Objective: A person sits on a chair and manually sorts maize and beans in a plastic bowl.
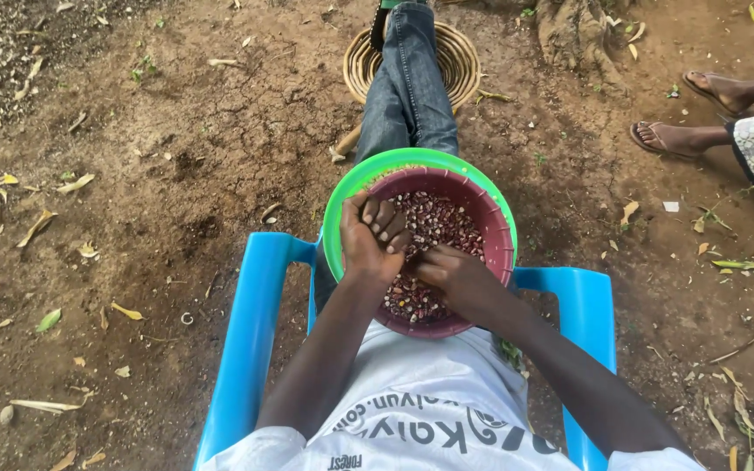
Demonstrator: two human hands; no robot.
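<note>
risk of spillage onto bare dirt (176, 174): maroon bowl (492, 228) of speckled beans (434, 222) balanced on lap inside green basin (346, 196), left hand (366, 237) curled shut over beans, right hand (457, 277) grip unclear.

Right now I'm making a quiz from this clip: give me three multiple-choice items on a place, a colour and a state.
1. Where does the maroon plastic bowl of speckled beans sit?
A. inside the green plastic basin
B. on the ground
C. on the woven basket

2. What colour is the plastic chair?
A. red
B. blue
C. white

3. How is the left hand?
A. flat and open
B. out of the bowl
C. curled over the beans

Answers:
1 A, the green rim rings it.
2 B, both armrests are blue.
3 C, its fingers are bent inward, near the right hand.
</note>
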